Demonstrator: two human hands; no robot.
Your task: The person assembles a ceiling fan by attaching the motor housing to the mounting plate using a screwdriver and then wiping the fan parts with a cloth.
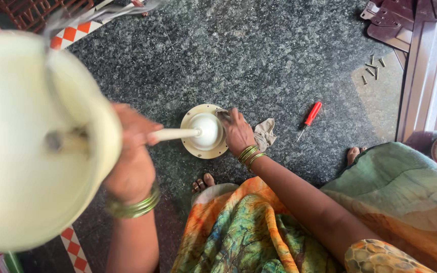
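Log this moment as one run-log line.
left hand: grips cream rod | right hand: cloth on cream dome | red screwdriver: floor

From my remote seat, the big cream dome (26,141) close to the lens was blurred and cut off at the left edge. My left hand (132,156) hid part of the rod (175,134). The cloth (265,134) lay partly behind my right hand (238,131).
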